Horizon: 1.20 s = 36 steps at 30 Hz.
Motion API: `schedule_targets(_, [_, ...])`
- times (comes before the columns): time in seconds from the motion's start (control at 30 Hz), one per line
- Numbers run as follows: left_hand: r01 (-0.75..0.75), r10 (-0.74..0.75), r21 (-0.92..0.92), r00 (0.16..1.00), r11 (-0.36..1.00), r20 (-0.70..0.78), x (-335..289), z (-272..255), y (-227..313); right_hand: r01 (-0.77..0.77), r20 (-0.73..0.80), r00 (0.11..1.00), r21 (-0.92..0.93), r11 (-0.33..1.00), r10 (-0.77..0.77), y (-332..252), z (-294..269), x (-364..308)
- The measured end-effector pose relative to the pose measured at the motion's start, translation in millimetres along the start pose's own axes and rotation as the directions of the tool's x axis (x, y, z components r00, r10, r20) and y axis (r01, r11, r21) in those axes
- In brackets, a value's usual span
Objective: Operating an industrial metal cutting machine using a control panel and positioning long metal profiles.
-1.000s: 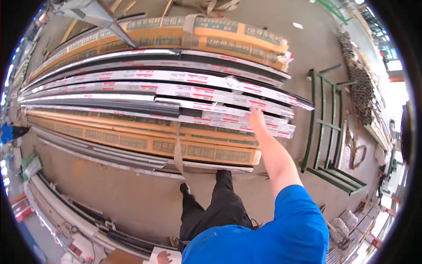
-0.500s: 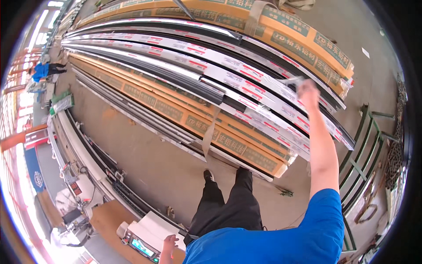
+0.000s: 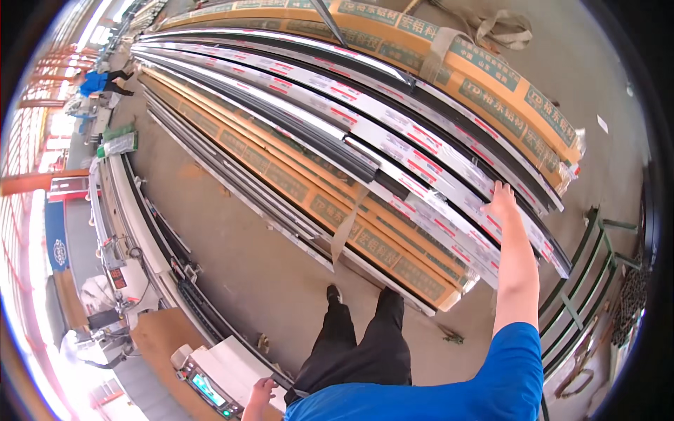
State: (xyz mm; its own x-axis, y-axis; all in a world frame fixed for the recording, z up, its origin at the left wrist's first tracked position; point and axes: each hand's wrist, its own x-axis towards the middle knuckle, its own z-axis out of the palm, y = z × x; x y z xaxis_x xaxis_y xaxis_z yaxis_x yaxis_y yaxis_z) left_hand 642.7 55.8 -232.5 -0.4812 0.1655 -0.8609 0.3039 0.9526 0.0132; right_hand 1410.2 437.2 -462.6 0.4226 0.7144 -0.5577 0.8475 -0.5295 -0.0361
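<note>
My right hand [image 3: 500, 201] rests on the white-wrapped long profiles [image 3: 414, 144], close to their near right end. Its fingers point away from me and the thumb is set apart. The profiles carry red marks and have dark strips between them. My left hand [image 3: 261, 391] hangs low by my waist, beside a control box [image 3: 207, 388] with a lit screen. Its fingers are loosely bent and partly hidden, with nothing visible in them.
Long yellow-brown cartons [image 3: 281, 184] lie under and behind the profiles, with a pale strap [image 3: 344, 235] hanging down. At the left runs a long machine bench [image 3: 140, 231]. A green metal rack [image 3: 576, 302] stands at the right. Another person [image 3: 95, 83] is far left.
My right hand, blurred and beside lifted clear film before, now lies still on the profiles with no raised film showing. The view has shifted slightly; my left hand stays low.
</note>
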Motion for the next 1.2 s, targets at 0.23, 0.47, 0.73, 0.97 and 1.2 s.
schedule_targets(0.23, [0.044,-0.043,-0.026,0.999,0.999,0.018,6.5,1.5,-53.5,0.160,-0.015,0.987,-0.107,0.981,-0.163,2.6,10.6,2.3])
schedule_targets(0.47, [-0.049,0.045,0.029,0.993,0.998,0.112,13.2,1.8,-83.1,0.087,-0.097,0.991,-0.106,0.991,-0.097,7.2,9.4,3.0])
schedule_targets(0.73, [-0.003,0.004,0.035,1.000,0.999,-0.011,-2.0,7.4,-8.0,0.188,-0.216,0.959,-0.010,0.982,-0.186,-10.0,-74.2,-75.6])
schedule_targets(0.97, [-0.388,0.392,0.303,0.919,0.870,0.052,2.3,38.7,69.6,0.296,-0.278,0.927,0.131,0.946,-0.251,-41.9,-194.4,-219.4])
schedule_targets(1.2, [-0.639,0.839,-0.545,0.406,0.544,0.361,-49.8,127.6,208.5,0.412,-0.286,0.885,0.115,0.904,-0.367,-96.3,-277.0,-403.4])
